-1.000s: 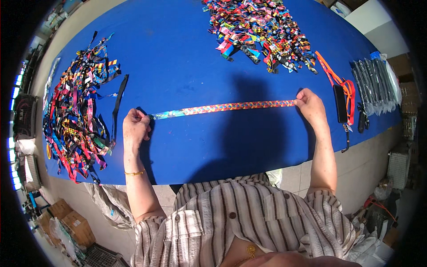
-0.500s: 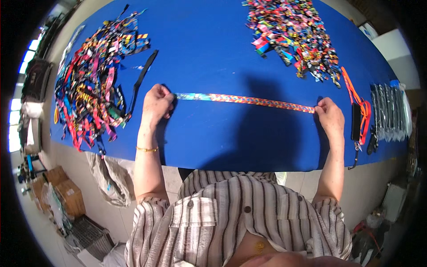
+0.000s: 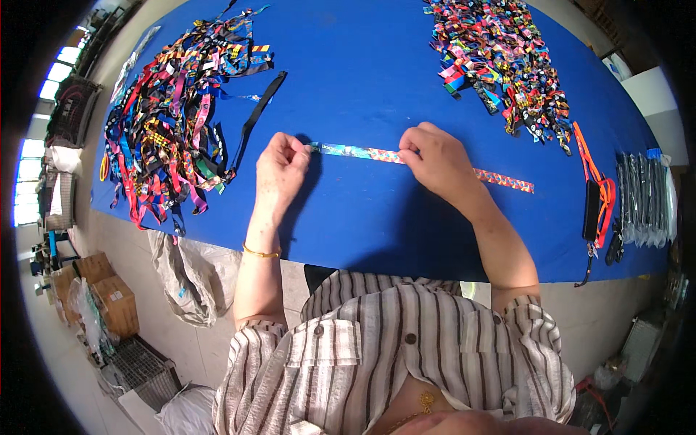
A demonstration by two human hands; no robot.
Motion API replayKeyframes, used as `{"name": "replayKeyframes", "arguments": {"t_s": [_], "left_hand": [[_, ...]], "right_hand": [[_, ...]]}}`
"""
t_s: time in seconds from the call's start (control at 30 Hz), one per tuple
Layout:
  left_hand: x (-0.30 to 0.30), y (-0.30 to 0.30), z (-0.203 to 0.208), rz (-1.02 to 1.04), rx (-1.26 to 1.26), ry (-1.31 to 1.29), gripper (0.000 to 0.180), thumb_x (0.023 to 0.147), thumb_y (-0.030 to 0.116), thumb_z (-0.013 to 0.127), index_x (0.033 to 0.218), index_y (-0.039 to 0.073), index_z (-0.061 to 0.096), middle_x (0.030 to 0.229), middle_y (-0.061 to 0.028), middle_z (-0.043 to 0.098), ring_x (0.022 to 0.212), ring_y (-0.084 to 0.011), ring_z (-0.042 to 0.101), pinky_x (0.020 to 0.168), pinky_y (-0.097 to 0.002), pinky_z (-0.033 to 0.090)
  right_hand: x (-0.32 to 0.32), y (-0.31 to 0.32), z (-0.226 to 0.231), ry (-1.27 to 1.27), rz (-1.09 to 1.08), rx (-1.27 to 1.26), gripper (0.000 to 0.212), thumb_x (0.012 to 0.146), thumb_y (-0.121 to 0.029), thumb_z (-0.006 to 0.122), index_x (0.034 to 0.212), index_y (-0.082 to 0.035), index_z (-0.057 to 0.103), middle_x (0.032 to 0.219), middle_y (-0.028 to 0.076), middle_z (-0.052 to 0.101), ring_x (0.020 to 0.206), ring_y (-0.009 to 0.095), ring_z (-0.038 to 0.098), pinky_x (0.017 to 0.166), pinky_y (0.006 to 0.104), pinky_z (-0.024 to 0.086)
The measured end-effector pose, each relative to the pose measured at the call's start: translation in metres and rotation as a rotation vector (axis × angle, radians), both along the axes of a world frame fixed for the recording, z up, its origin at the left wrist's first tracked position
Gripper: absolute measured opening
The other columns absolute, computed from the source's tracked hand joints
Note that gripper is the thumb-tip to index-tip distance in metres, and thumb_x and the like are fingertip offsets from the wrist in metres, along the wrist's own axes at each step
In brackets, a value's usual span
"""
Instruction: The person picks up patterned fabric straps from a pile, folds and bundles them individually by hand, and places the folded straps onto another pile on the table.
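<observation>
A long printed ribbon strap (image 3: 504, 180), light blue at its left part and red-patterned along the rest, stretches across the blue tablecloth. My left hand (image 3: 284, 165) pinches its left end between thumb and fingers. Partway along, near where the blue meets the red, my right hand (image 3: 433, 159) is closed on the same strap. My right hand and wrist cover part of it, and its red end shows beyond them on the right.
A tangled heap of colourful straps (image 3: 170, 127) lies at the left. At the far right spreads a dense pile of folded straps (image 3: 500, 61). Nearer on the right are an orange-and-black strap (image 3: 596, 192) and packed black items in clear plastic (image 3: 641, 199). Cardboard boxes (image 3: 109, 297) stand on the floor.
My right hand has left the strap's right end and moved left along it, gripping it nearer my left hand. The left hand still holds the left end.
</observation>
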State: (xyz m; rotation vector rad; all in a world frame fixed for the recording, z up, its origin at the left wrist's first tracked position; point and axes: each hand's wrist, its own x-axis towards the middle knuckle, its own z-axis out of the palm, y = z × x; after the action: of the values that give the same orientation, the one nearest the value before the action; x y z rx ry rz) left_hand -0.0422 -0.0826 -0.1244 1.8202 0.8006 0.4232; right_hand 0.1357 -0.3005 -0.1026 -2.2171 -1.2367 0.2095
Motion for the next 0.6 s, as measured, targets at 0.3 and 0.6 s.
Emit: {"name": "replayKeyframes", "arguments": {"t_s": [0.3, 0.6], "left_hand": [[0.019, -0.051, 0.013, -0.197, 0.395, 0.000, 0.010, 0.086, 0.007, 0.067, 0.090, 0.003, 0.059, 0.070, -0.0075, 0.060, 0.063, -0.0155, 0.057, 0.060, -0.0307, 0.048], [0.054, -0.064, 0.014, -0.427, 0.505, -0.144, 0.019, 0.087, 0.007, 0.068, 0.105, 0.003, 0.063, 0.090, -0.0068, 0.069, 0.075, -0.0164, 0.064, 0.072, -0.0287, 0.051]], "right_hand": [[0.004, 0.016, -0.020, -0.042, 0.075, -0.075, 0.008, 0.080, -0.011, 0.067, 0.082, -0.007, 0.061, 0.082, 0.012, 0.059, 0.079, 0.033, 0.061, 0.070, 0.0448, 0.048], [0.009, -0.005, -0.012, 0.570, 0.070, 0.249, 0.014, 0.084, -0.016, 0.071, 0.084, -0.006, 0.062, 0.077, 0.002, 0.061, 0.067, 0.014, 0.059, 0.061, 0.0298, 0.047]]}}
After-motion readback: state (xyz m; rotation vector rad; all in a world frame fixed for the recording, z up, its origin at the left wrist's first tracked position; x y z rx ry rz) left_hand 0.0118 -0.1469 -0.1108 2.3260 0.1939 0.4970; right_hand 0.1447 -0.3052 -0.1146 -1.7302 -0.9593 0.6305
